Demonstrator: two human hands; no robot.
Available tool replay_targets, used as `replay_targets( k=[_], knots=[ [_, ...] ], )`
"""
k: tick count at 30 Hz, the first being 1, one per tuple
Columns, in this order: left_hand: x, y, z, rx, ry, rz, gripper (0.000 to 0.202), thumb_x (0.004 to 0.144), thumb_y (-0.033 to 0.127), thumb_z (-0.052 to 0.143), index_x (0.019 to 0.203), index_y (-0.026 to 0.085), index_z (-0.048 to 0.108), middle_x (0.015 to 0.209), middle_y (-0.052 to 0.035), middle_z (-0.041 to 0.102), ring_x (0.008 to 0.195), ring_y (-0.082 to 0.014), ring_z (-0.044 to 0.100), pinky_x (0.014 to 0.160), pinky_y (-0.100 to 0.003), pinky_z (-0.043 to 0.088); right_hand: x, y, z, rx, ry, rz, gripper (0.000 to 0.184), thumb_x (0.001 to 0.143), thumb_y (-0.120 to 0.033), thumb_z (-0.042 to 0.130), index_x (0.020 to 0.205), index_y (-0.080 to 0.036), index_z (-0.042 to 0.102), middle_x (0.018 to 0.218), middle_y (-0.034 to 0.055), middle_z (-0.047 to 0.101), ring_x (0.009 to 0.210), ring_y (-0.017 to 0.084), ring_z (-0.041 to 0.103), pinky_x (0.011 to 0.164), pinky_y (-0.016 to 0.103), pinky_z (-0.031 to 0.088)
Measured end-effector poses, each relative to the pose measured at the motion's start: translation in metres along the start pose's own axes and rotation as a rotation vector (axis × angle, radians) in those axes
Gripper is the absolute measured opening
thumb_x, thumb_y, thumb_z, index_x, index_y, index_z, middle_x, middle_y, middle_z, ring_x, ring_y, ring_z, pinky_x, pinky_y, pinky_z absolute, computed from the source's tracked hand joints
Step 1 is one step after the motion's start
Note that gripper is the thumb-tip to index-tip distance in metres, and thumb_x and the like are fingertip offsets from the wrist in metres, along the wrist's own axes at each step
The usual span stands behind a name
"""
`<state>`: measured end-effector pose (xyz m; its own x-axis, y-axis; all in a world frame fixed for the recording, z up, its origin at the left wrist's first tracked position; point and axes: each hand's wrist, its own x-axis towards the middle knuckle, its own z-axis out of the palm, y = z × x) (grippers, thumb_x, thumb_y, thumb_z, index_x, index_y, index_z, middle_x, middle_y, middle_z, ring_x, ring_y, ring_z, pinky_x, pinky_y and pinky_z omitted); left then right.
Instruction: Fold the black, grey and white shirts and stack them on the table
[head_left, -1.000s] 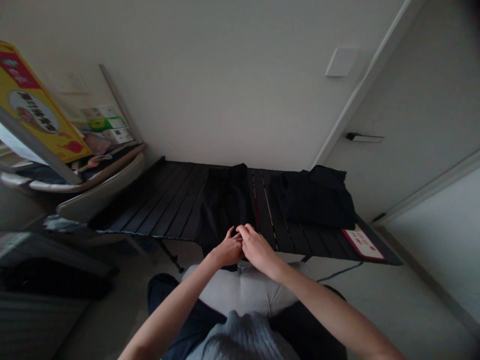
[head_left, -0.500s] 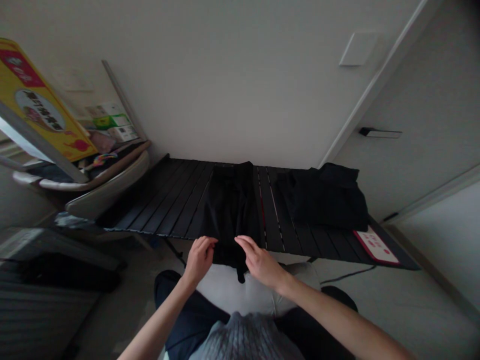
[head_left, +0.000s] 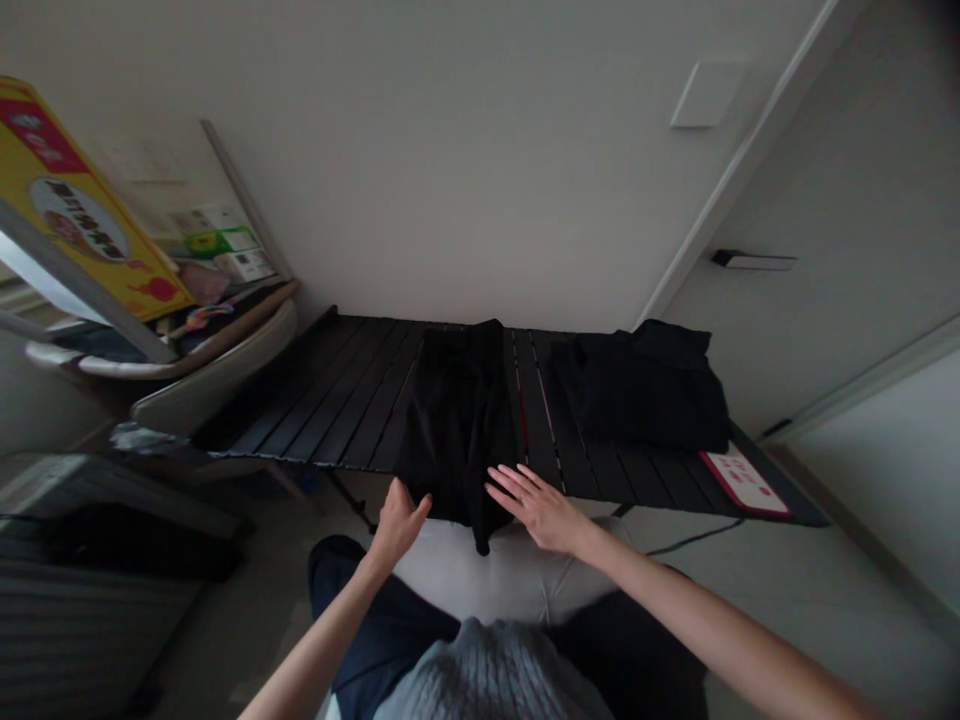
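A dark, soft black garment lies lengthwise over the slatted table, its near end hanging past the front edge above a pale cushion. Its exact kind is hard to make out in the dim light. My left hand is at the garment's lower left edge, fingers curled against the cloth and thumb standing out over it. On the other side, my right hand lies flat with fingers spread, fingertips touching the garment's right edge. A narrow tip of cloth dangles between the hands.
The black slatted table stands against the wall. A folded dark cloth bundle lies on its right, beside a red-and-white card. At left are a cluttered chair and a yellow box. A grey cushion is below.
My right hand has opened from bent fingers to spread ones and shifted slightly right. My left hand has turned, its thumb now apart. The garment's near end has spread to the left.
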<state>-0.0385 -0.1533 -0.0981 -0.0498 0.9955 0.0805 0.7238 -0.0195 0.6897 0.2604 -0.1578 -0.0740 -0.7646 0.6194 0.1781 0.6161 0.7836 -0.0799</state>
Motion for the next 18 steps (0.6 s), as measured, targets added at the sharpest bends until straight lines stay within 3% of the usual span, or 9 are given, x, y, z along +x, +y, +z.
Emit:
replay_targets(
  k=[4,9,11,14,18],
  knots=[
    [0.005,-0.011,0.006,-0.272,-0.046,0.03,0.053,0.079,0.039,0.058,0.124,0.013,0.048,0.131,-0.0139,0.055,0.129,-0.0268,0.046,0.109,-0.041,0.034,0.001,0.002,0.011,-0.075,0.093,0.001,0.075,0.083,0.003,0.043,0.149,-0.029,0.026,0.156,0.0062,0.028,0.143,0.024,0.025,0.11,0.052,0.035],
    [0.005,-0.006,-0.011,-0.389,-0.283,-0.066,0.041,0.079,0.041,0.059,0.108,0.012,0.058,0.107,-0.0104,0.068,0.105,-0.0284,0.063,0.094,-0.041,0.049,0.01,-0.002,0.016,-0.089,0.139,0.043,0.066,0.087,-0.001,0.045,0.147,-0.026,0.032,0.154,0.0092,0.03,0.141,0.026,0.029,0.107,0.052,0.04],
    [0.004,0.0,-0.02,-0.369,-0.315,-0.06,0.039,0.078,0.038,0.06,0.107,0.012,0.058,0.105,-0.0099,0.069,0.102,-0.028,0.064,0.092,-0.041,0.051,0.014,-0.003,0.014,-0.092,0.137,0.041,0.063,0.088,-0.002,0.044,0.145,-0.027,0.035,0.154,0.0081,0.03,0.14,0.027,0.031,0.106,0.052,0.041],
    [0.001,0.012,-0.03,-0.259,-0.222,-0.018,0.049,0.076,0.032,0.061,0.12,0.013,0.05,0.116,-0.0127,0.066,0.11,-0.0282,0.062,0.096,-0.042,0.048,0.018,-0.001,0.01,-0.102,0.129,0.007,0.059,0.09,-0.004,0.042,0.145,-0.025,0.037,0.154,0.0074,0.03,0.14,0.028,0.032,0.108,0.05,0.04],
    [-0.006,0.035,-0.041,-0.057,-0.079,-0.125,0.066,0.077,0.026,0.059,0.135,0.01,0.031,0.111,-0.0168,0.066,0.103,-0.0305,0.065,0.091,-0.045,0.05,0.019,0.004,0.005,-0.095,0.152,-0.112,0.052,0.093,-0.006,0.038,0.142,-0.022,0.041,0.15,0.0092,0.038,0.139,0.025,0.034,0.111,0.047,0.037]
  ],
)
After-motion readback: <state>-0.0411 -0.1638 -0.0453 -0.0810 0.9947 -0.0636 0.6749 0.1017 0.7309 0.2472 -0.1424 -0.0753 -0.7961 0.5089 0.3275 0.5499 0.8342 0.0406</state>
